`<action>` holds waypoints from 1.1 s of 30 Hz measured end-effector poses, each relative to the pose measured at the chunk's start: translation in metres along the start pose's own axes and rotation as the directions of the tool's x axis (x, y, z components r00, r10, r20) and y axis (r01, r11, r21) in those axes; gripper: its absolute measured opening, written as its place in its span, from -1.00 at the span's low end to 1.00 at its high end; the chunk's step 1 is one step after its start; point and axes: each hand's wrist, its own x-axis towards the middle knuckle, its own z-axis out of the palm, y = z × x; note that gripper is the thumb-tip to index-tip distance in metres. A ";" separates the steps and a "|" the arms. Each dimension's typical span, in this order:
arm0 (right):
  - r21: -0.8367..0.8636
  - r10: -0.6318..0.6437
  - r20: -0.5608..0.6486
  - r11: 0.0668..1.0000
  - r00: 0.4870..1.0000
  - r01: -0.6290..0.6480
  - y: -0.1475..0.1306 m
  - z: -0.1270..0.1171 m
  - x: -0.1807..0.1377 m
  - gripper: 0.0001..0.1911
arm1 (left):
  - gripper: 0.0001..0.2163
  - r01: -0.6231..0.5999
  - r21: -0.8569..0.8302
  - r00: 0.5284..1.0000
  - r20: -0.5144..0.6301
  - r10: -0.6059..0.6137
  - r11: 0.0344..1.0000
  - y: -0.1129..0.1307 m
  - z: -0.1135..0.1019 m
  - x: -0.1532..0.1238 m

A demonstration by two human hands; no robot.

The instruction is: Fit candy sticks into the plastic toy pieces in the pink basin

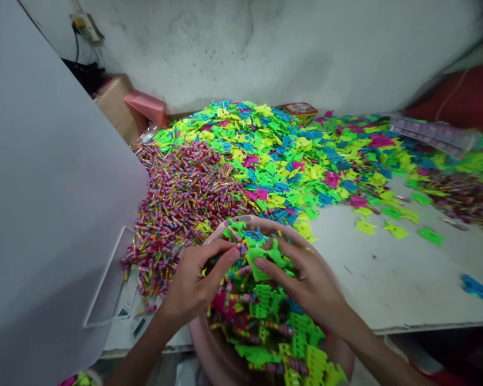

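**Cupped together at the top of a heaped load**

Our head view is looking down on a round pink plastic basin (261, 221), which we are taking as our landmark. Inside it, flat neon-green plastic pieces (261, 316) and short striped sticks (279, 328) are heaping up above the rim.

We judge that we are handling this mixed load by the handful. Our left hand (191, 284) is curling in over the basin's near left side, and our right hand (306, 284) is arching in from its right, with its fingers (273, 262) resting on a bright green plastic piece (260, 262). The hands are cupped and close together, neither spread flat nor pressed palm to palm. We cannot tell whether either is pinching anything. The height of the load calls for working from its top, we judge.

Behind the basin, a broad heap of multicoloured striped sticks (181, 203) is lying, and beyond that, a drift of flat neon plastic pieces (265, 150) is spreading in green, yellow, blue and magenta. To the basin's right, a white tabletop (386, 273) is carrying scattered pieces. To its left, a large pale grey board (52, 161) is standing and blocking part of the view.
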 end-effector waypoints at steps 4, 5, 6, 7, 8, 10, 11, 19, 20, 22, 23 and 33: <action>-0.028 0.006 -0.010 1.000 1.000 -0.006 -0.001 0.001 -0.001 -0.88 | -0.69 -0.024 0.026 0.998 0.054 0.023 0.999 0.002 -0.006 0.001; -0.025 0.003 -0.006 1.000 1.000 -0.004 -0.001 0.002 -0.002 -0.88 | -0.69 -0.029 0.032 0.997 0.068 0.027 0.999 0.001 -0.007 0.001; -0.013 -0.002 -0.008 1.000 1.000 0.002 0.000 0.004 -0.003 -0.90 | -0.68 -0.030 0.034 0.996 0.083 0.027 0.999 0.001 -0.008 0.001; 0.005 -0.009 -0.014 1.000 1.000 0.009 0.000 0.005 -0.004 -0.91 | -0.68 -0.026 0.025 0.994 0.104 0.023 0.999 0.000 -0.009 0.001; 0.024 -0.016 -0.028 1.000 0.999 0.016 0.001 0.007 -0.005 -0.92 | -0.67 -0.020 0.009 0.992 0.122 0.019 1.000 -0.001 -0.009 0.002; 0.041 -0.027 -0.055 0.999 0.998 0.029 0.005 0.012 -0.007 -0.92 | -0.66 -0.015 -0.012 0.988 0.153 0.016 1.000 -0.004 -0.010 0.001; 0.041 -0.029 -0.060 0.999 0.998 0.032 0.007 0.015 -0.007 -0.90 | -0.66 -0.023 -0.008 0.986 0.166 0.024 1.000 -0.006 -0.011 0.001; 0.122 -0.029 -0.084 0.992 0.996 0.039 0.014 0.034 -0.009 -0.86 | -0.63 -0.154 0.129 0.969 0.212 0.124 0.980 -0.017 -0.014 0.001; 0.141 -0.010 -0.083 0.990 0.997 0.022 0.014 0.035 -0.009 -0.87 | -0.64 -0.171 0.140 0.968 0.207 0.140 0.975 -0.019 -0.014 0.000; 0.177 0.045 -0.083 0.984 0.996 -0.030 0.016 0.037 -0.009 -0.86 | -0.67 -0.202 0.181 0.969 0.183 0.168 0.963 -0.025 -0.012 -0.001; 0.197 0.078 -0.070 0.978 0.994 -0.062 0.016 0.037 -0.008 -0.86 | -0.67 -0.213 0.200 0.968 0.178 0.178 0.956 -0.028 -0.012 -0.002; 0.138 0.096 -0.062 0.987 0.993 -0.087 0.012 0.035 0.005 -0.76 | -0.71 -0.359 0.564 0.930 0.152 0.334 0.743 -0.017 -0.012 -0.004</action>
